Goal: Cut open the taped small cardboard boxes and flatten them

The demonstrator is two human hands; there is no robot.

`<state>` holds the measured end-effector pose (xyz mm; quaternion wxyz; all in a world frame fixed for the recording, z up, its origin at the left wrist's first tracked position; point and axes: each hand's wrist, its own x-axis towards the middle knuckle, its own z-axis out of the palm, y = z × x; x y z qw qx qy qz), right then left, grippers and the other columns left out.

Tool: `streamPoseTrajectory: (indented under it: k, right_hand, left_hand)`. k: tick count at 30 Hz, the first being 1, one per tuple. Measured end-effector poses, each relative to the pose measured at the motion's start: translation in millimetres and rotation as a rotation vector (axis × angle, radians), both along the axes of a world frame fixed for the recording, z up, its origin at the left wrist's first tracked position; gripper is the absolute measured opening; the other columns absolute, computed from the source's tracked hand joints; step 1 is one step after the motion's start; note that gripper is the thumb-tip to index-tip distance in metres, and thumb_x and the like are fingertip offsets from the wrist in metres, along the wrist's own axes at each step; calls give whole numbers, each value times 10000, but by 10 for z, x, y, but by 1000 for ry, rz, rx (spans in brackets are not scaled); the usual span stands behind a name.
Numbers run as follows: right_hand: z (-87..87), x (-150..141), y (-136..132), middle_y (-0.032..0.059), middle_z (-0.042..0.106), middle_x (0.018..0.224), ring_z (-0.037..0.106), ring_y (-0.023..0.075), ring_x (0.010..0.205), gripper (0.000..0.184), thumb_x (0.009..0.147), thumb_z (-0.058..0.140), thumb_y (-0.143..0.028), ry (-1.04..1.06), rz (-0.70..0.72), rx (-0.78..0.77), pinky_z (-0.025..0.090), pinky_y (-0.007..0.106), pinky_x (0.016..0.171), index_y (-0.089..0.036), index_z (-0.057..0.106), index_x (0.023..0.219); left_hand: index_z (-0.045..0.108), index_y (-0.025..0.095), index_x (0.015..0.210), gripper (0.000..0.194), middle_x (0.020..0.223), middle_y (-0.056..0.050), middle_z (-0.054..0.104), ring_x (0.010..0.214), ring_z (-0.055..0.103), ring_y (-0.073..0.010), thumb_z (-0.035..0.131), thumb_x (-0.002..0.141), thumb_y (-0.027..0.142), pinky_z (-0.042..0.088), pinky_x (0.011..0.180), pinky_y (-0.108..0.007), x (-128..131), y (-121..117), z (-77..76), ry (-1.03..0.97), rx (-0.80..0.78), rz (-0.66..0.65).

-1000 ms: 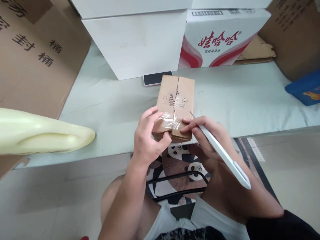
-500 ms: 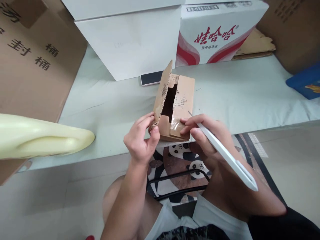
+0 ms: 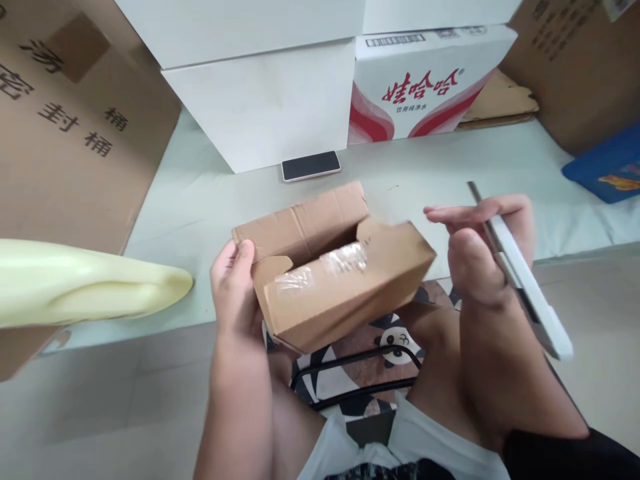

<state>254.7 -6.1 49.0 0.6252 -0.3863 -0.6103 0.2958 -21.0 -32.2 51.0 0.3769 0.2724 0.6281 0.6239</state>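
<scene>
A small brown cardboard box is tilted over the near edge of the table, its top partly open between two flaps, with clear tape on the near flap. My left hand grips the box's left end, thumb on top and the fingers partly hidden behind it. To the right of the box and apart from it, my right hand is closed around a white utility knife. The knife's blade points up and away from me. The inside of the box is dark, and I cannot make out any contents.
A phone lies behind the box, against a white carton. Beside that stands a white and red carton. A large brown carton and a pale yellow object are at the left, a blue object at the right.
My left hand has turned the box sideways and lifted its near side toward me. My right hand has left the box and moved right with the knife. The phone is now fully visible.
</scene>
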Motion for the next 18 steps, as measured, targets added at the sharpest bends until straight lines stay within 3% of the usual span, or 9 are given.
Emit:
streamPoseTrajectory:
  k: [4,6,8,11,14,18]
  right_hand:
    - [-34,41,-12,55,771,955,760,266,1042,319,949,628,-539,-186,567,-74,587,511,970,-260,499,1030]
    - [-25,24,-35,77,732,981,728,305,1136,438,936,577,-667,-329,712,-178,582,490,934,-242,499,1006]
    - [-1,-1,-48,95,712,1014,668,349,1254,482,925,551,-714,-462,770,-207,553,505,951,-240,492,993]
    - [30,-44,-38,131,742,1122,592,372,1360,418,955,548,-647,-610,784,-181,471,571,1041,-244,493,1051]
    - [29,-83,-17,123,738,1109,653,352,1246,422,968,510,-653,-672,750,-138,402,593,1085,-237,505,1040]
    - [7,-101,-35,63,675,964,667,294,1079,559,912,448,-803,-568,770,-58,430,516,1027,-246,480,951]
  left_hand:
    - [671,197,817,263,620,1,636,489,574,-136,762,789,442,424,417,-218,-10,-43,45,-36,-145,-166]
    - [656,194,778,237,596,3,620,451,537,-127,745,796,413,402,399,-220,-28,-41,41,-50,-186,-204]
    - [650,190,750,218,596,-2,622,436,516,-121,741,786,384,395,393,-220,-48,-33,38,-63,-217,-205]
    - [656,184,749,197,599,-3,620,439,518,-117,741,774,359,398,399,-214,-63,-24,40,-78,-241,-214]
    - [664,182,770,196,612,-1,620,454,527,-114,741,782,362,398,407,-204,-57,-19,34,-82,-250,-221]
    - [669,179,774,190,635,-11,635,494,551,-126,729,789,359,415,429,-209,-48,-12,8,-80,-252,-214]
